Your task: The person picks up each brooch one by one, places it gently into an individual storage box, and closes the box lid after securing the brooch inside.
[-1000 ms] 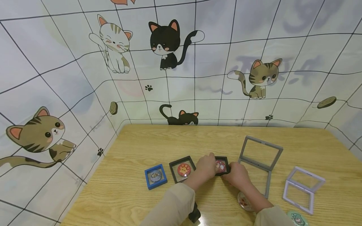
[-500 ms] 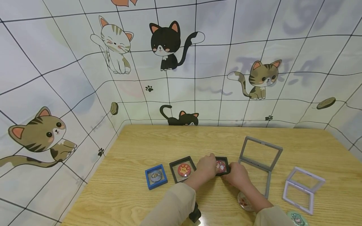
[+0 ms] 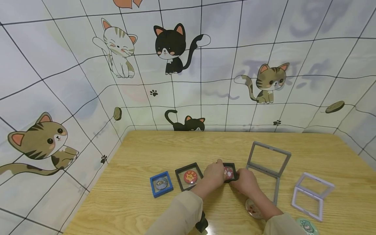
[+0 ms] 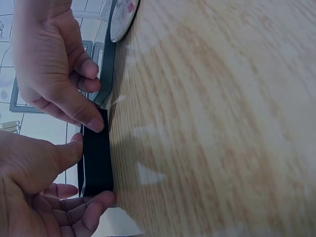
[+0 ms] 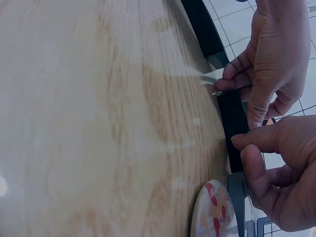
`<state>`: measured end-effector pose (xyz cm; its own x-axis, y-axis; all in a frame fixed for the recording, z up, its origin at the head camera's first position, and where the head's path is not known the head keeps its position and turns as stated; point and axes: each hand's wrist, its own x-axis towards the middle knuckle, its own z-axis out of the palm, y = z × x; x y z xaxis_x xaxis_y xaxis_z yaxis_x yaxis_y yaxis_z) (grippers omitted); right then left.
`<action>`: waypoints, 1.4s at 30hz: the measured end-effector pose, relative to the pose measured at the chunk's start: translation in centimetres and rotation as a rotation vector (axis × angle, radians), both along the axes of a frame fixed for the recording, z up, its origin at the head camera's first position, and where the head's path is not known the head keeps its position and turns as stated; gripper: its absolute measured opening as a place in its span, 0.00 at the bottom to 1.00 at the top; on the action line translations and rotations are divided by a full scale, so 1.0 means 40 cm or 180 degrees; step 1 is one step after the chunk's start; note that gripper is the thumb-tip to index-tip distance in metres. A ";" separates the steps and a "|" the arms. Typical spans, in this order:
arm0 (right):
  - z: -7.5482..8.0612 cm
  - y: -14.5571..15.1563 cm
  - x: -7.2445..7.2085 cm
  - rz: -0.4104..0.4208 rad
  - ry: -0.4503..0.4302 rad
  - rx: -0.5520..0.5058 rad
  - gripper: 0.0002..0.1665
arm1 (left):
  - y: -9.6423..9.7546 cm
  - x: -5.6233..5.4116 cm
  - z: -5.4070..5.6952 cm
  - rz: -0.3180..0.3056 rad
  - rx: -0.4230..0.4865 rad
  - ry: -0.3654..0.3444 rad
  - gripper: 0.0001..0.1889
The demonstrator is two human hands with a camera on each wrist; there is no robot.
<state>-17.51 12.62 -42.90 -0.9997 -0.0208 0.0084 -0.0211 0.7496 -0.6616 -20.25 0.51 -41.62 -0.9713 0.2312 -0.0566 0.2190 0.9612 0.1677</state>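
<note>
Both hands hold a small black display frame (image 3: pixel 229 164) on the wooden table, with a round reddish-pink badge (image 3: pixel 227 173) inside. My left hand (image 3: pixel 213 174) grips its left side, fingers at one end in the left wrist view, where the black side wall (image 4: pixel 98 160) faces the camera. At the right corner my right hand (image 3: pixel 246 182) pinches the frame, thumb and fingertip against the wall (image 5: pixel 233 116) in the right wrist view. Part of the badge is hidden behind the left hand.
Left of the hands lie a dark frame (image 3: pixel 178 176) with a red badge and a blue frame (image 3: pixel 151 186) with a blue-grey badge. An open grey frame (image 3: pixel 277 189), an open lilac frame (image 3: pixel 307 212) and loose badges, one pale (image 3: pixel 252 209), one green (image 3: pixel 306 226), lie right.
</note>
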 end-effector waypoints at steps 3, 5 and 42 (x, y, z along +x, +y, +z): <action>0.008 0.002 0.007 0.0052 0.0008 -0.0030 0.17 | -0.004 0.004 0.000 -0.0038 0.0002 0.0046 0.24; 0.016 0.004 0.011 0.0097 0.0026 -0.0025 0.20 | -0.008 0.007 0.002 -0.0048 -0.0006 0.0072 0.25; 0.043 0.155 0.227 -0.0248 -0.0489 0.0308 0.14 | 0.081 0.154 0.000 -0.0708 0.0721 -0.0562 0.26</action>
